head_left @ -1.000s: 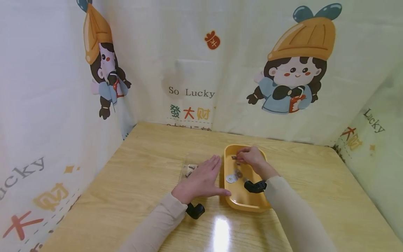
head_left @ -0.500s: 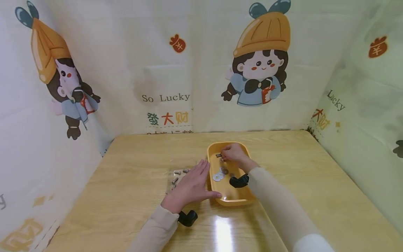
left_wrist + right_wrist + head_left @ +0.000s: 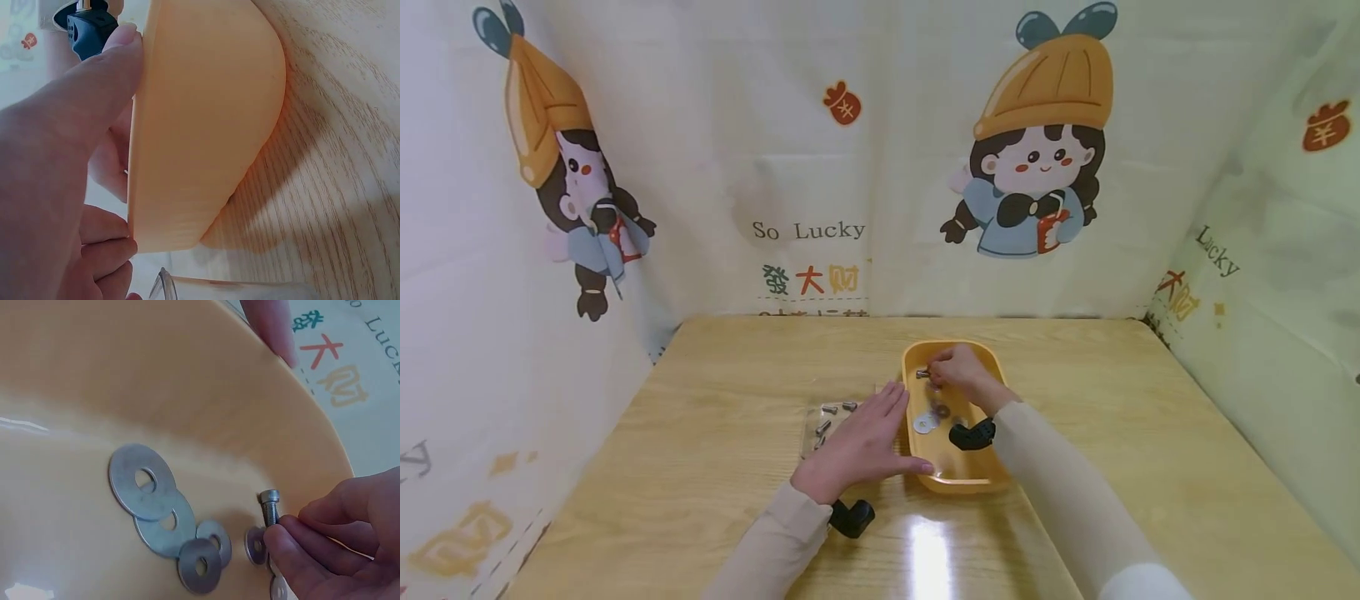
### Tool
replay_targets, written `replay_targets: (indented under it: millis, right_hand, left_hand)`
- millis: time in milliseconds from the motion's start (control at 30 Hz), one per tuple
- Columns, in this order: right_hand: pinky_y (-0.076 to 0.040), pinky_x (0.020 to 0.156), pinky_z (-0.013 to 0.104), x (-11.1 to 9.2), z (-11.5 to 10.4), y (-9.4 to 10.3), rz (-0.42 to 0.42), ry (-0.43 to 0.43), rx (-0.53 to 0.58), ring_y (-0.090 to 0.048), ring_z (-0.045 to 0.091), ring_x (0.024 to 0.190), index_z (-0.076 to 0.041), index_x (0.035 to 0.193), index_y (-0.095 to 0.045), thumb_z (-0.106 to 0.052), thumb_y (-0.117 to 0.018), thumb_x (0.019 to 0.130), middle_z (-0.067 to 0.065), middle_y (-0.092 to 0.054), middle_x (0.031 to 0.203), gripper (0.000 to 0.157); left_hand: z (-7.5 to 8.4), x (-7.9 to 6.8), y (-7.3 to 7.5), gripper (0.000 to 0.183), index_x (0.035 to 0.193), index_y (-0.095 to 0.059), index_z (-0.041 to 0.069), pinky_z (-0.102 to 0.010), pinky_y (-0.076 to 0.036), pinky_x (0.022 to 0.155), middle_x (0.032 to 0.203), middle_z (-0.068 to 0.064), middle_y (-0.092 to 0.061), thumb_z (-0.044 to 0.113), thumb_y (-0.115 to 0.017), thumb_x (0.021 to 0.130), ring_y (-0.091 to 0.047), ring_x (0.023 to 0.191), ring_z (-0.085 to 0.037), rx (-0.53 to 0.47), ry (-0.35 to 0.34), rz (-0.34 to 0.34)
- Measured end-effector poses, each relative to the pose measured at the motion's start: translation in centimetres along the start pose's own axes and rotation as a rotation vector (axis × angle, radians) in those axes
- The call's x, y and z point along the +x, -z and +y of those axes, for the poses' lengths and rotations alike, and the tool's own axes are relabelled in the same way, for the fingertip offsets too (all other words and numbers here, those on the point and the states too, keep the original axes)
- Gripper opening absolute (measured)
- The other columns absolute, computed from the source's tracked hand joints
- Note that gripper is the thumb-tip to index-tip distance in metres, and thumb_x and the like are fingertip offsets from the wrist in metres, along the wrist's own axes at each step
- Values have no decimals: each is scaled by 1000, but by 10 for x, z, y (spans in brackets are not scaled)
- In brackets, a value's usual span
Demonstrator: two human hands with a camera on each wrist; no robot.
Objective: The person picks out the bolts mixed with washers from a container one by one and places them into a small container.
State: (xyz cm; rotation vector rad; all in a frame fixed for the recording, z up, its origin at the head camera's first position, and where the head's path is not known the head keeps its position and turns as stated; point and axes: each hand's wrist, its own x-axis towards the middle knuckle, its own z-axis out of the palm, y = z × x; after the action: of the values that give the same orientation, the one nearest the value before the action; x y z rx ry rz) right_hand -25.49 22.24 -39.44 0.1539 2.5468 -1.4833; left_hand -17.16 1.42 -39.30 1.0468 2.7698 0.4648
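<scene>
My right hand (image 3: 964, 375) reaches inside the yellow-orange plastic tray (image 3: 951, 484), near its far end. Its thumb and fingertips pinch the shaft of a small metal socket-head screw (image 3: 270, 503), whose head points up past the fingers. Several flat metal washers lie on the tray floor: a large washer (image 3: 134, 497) overlaps another, with smaller washers (image 3: 194, 575) beside them, close to the fingertips. At the tray's left side, my left hand (image 3: 865, 437) rests on the rim with fingers straight and thumb spread along it; the left wrist view shows the tray's outer wall (image 3: 200, 125).
Left of the tray, partly under my left hand, a clear plastic box (image 3: 811, 417) holds several screws (image 3: 823, 427). All of this stands on a wooden table (image 3: 722, 400). A printed cloth (image 3: 910, 167) hangs behind and along both sides.
The head view has swung, first to the right and then slightly back. Both hands keep nearly the same places at the tray, the left on the rim, the right at the screw.
</scene>
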Motion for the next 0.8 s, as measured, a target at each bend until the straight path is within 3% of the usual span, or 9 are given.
replay_targets:
  millis: [400, 800]
  right_hand:
    - [-57, 78, 30, 2, -1, -12, -13, 7, 13, -63, 17, 79, 13, 118, -65, -1, -55, 94, 20, -71, 95, 29]
    - [-58, 92, 41, 0, -2, -19, -77, -4, 162, -66, 22, 86, 20, 118, -61, 4, -55, 93, 31, -67, 108, 30]
  left_hand:
    - [3, -1, 3, 112, 158, -18, 2, -41, -18, 126, 167, -14, -13, 74, -58, 83, -11, 155, -26, 16, 10, -10]
    - [2, -1, 3, 111, 157, -19, 2, -40, -19, 126, 166, -14, -16, 75, -57, 83, -13, 155, -27, 47, -11, 3]
